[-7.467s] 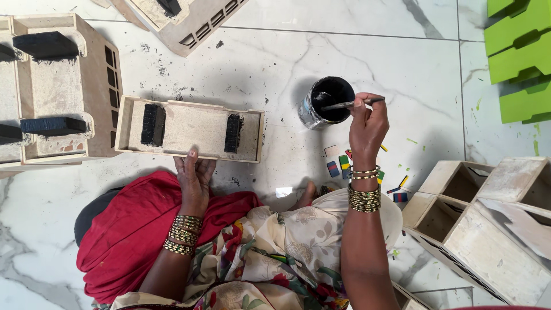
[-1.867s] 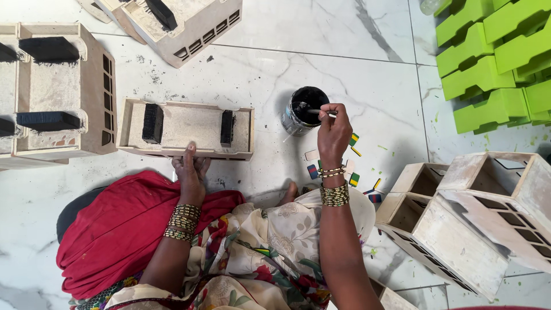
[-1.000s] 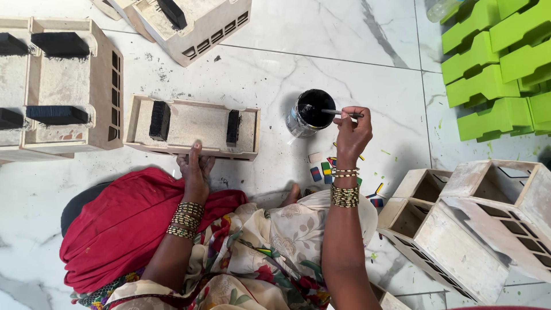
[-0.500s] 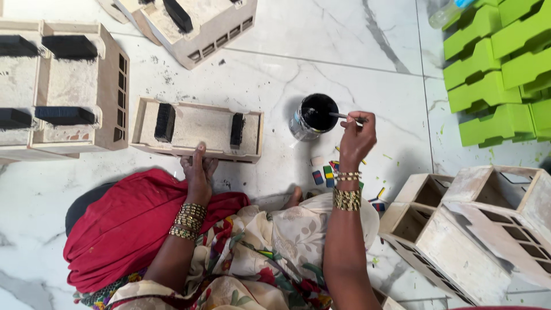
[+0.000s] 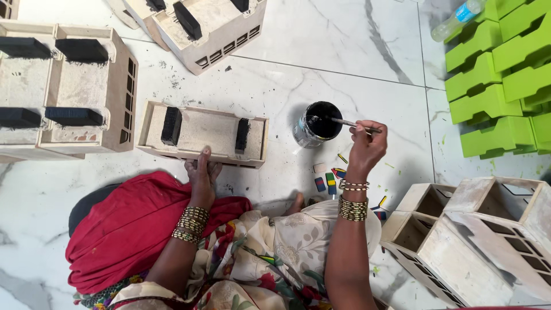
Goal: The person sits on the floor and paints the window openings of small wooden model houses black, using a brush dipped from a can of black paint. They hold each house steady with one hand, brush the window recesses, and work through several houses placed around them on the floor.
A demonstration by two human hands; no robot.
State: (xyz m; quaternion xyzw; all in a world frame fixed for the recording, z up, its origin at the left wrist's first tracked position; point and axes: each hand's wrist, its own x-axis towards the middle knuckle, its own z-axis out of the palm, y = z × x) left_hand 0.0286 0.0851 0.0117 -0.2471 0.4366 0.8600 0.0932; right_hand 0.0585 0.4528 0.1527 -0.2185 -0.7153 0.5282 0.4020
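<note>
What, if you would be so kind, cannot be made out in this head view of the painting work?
- Brush tip: sunk in the black paint tin, held by the right hand.
- Left hand: fingertips hidden by the near wall of the pale wooden tray with two black blocks.
- Green plastic moulded pieces: cut off by the right edge.

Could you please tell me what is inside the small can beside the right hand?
The can holds black paint, and the tip of the brush held by the right hand dips into it. The paint's depth and the can's bottom are hidden.
</note>
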